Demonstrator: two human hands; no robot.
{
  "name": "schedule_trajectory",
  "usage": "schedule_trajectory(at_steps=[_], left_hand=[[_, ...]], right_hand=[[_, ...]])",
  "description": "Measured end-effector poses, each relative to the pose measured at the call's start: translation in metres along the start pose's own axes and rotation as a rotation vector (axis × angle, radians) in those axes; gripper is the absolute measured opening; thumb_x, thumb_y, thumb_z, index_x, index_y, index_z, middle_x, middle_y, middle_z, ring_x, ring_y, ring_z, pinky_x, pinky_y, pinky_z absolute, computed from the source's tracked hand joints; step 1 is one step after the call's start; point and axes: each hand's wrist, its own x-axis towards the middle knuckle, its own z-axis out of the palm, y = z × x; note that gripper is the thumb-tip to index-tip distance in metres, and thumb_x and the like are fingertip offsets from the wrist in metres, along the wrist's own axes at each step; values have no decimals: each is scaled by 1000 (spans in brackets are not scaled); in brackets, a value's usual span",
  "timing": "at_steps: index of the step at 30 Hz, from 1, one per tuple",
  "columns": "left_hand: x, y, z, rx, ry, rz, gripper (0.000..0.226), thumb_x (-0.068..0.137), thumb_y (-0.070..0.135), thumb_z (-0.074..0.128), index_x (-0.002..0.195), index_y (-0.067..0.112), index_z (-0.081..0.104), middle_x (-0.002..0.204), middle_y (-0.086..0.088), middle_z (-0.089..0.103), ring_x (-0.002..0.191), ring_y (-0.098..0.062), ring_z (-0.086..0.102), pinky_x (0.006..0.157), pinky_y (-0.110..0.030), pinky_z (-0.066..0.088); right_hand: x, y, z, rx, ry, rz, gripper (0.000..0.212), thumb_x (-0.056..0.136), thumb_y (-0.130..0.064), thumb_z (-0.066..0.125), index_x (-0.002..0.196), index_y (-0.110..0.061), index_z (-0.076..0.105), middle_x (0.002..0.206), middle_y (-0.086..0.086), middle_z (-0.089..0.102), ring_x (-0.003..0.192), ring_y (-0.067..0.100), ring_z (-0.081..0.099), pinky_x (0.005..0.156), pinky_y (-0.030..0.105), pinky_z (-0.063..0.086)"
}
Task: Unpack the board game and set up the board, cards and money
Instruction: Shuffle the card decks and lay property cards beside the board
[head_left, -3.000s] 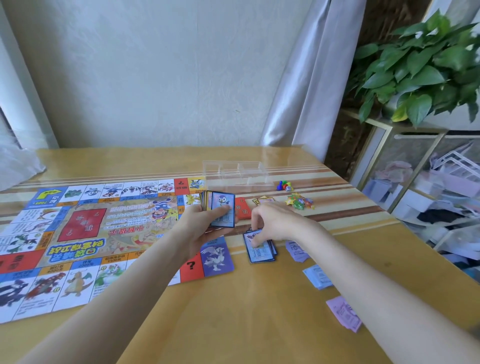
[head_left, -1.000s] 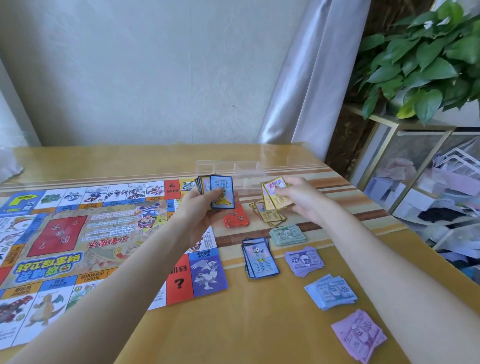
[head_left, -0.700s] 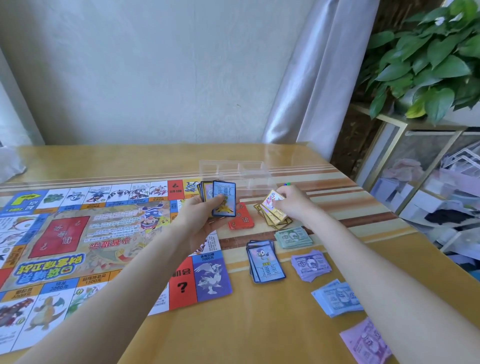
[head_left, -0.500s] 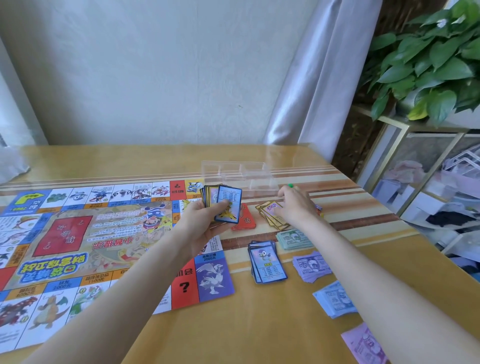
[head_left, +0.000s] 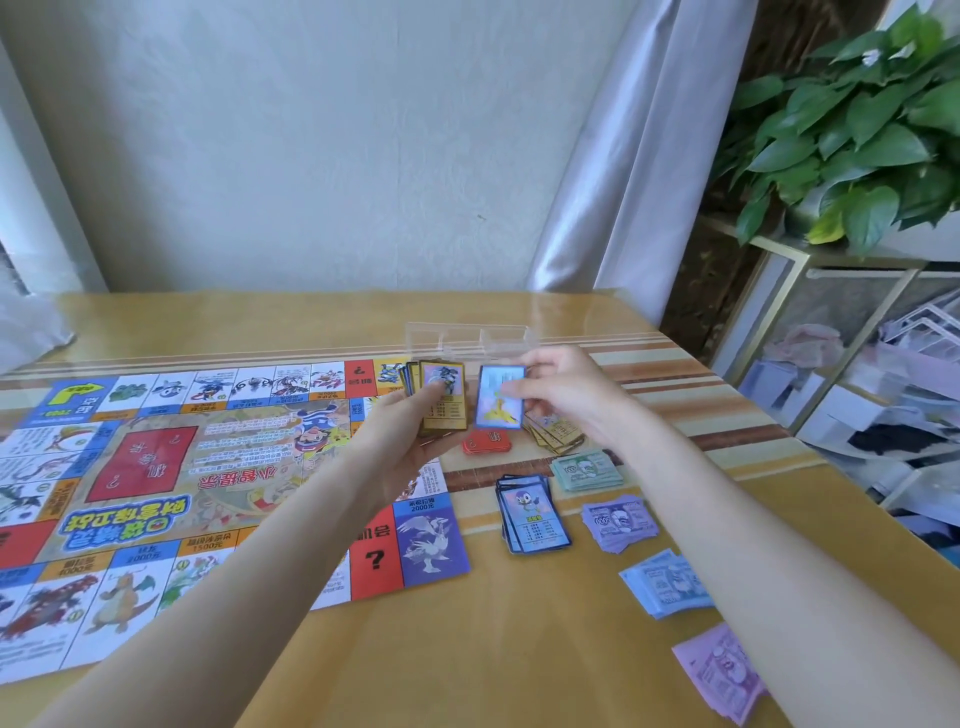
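The game board (head_left: 156, 467) lies unfolded on the left half of the wooden table (head_left: 467, 649). My left hand (head_left: 400, 441) grips a stack of cards (head_left: 441, 400) with a yellow-bordered card on top. My right hand (head_left: 566, 395) pinches a single blue-bordered card (head_left: 496, 402) right beside that stack. On the table lie a blue card pile (head_left: 530, 514), a yellow card pile (head_left: 558, 434) and a red card pile (head_left: 485, 444). Money lies in stacks: green (head_left: 587, 470), purple (head_left: 621, 522), light blue (head_left: 665, 582) and pink (head_left: 719, 670).
A clear plastic tray (head_left: 467, 338) stands behind my hands. A curtain (head_left: 623, 156) hangs at the back right. A potted plant (head_left: 857, 130) sits on a gold-framed shelf (head_left: 831, 338) beyond the table's right edge.
My right hand left the yellow pile and took the blue card off the stack in my left hand, baring a yellow card on top.
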Motion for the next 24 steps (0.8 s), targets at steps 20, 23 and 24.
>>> schedule_trajectory(at_steps=[20,23,24], left_hand=[[-18,-8,1,46,11,-44,13,89,14,61,89,1,60,75,-8,66,61,-12,67,57,-22,58],[-20,6,10,-60,-91,-31,21,95,16,50,96,-3,58,85,-14,67,71,-20,69,66,-31,59],[-20,14,13,-76,-136,-17,23,97,16,46,100,-4,58,93,-17,67,80,-24,68,70,-34,59]], right_hand=[[-32,-9,19,-237,-154,-89,22,83,-31,69,81,-12,58,66,3,57,48,11,50,37,19,35],[-25,-14,17,-196,-82,-135,19,83,-18,69,77,-11,53,72,10,59,54,20,52,38,21,37],[-23,-18,11,-130,-59,-127,17,83,-14,69,79,-10,53,75,11,59,53,18,52,38,21,37]])
